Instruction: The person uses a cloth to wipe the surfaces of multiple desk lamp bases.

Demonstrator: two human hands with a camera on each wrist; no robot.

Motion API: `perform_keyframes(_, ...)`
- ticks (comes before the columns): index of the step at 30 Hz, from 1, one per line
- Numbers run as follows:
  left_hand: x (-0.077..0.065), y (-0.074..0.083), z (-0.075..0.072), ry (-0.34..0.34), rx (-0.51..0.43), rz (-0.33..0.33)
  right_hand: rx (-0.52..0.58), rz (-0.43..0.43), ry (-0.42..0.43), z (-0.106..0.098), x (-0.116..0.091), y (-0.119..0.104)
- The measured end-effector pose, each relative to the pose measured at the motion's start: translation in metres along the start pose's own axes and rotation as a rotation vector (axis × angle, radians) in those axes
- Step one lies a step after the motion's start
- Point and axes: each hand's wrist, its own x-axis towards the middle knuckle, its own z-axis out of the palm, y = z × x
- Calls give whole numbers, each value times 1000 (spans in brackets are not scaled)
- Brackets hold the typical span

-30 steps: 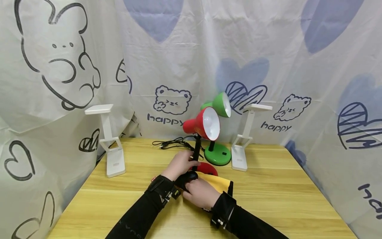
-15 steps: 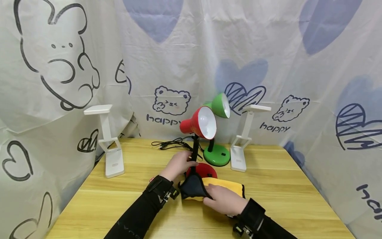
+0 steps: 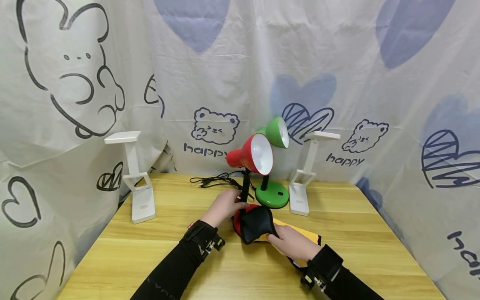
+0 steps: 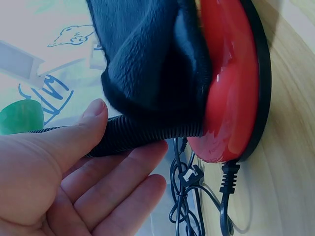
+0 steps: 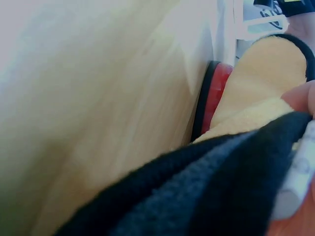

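Observation:
A red desk lamp (image 3: 243, 156) stands mid-table, its white-lined shade facing right. My left hand (image 3: 224, 207) holds its black ribbed neck (image 4: 142, 135), thumb on one side and fingers curled on the other. In my right hand (image 3: 296, 241) is a two-sided cloth (image 3: 258, 225), yellow on one face and dark on the other, with black edging. Its dark flap lies over the lamp's red base (image 4: 229, 88) and against the foot of the neck. The right wrist view shows the yellow side (image 5: 266, 69) beside the base, most of that hand being out of frame.
Behind stands a green desk lamp (image 3: 272, 194). White folding lamps are at the left (image 3: 143, 204) and right (image 3: 299, 200). Coiled black cables (image 3: 219, 180) lie at the back. A patterned curtain (image 3: 213, 83) hangs round the table (image 3: 180, 258).
My right hand has moved right with the cloth, whose dark flap has slid from beside my left hand across the red base. The left hand stays on the neck.

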Motion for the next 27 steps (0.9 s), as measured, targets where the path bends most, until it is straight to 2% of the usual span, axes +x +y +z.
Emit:
perform_keyframes(6, 0, -1, 0, 12, 34, 13, -177, -33, 84, 2, 26, -7)
perform_keyframes(12, 1, -4, 2, 10, 31, 17, -208, -35, 123, 2, 50, -6)
perform_keyframes(17, 2, -5, 3, 8, 13, 15, -174, 1, 124, -3, 69, -1)
perform_keyframes(21, 1, -5, 2, 11, 9, 18, -109, -9, 148, -4, 81, 6)
perform_keyframes(27, 1, -4, 4, 21, 29, 24, 0, -5, 150, -3, 79, 5)
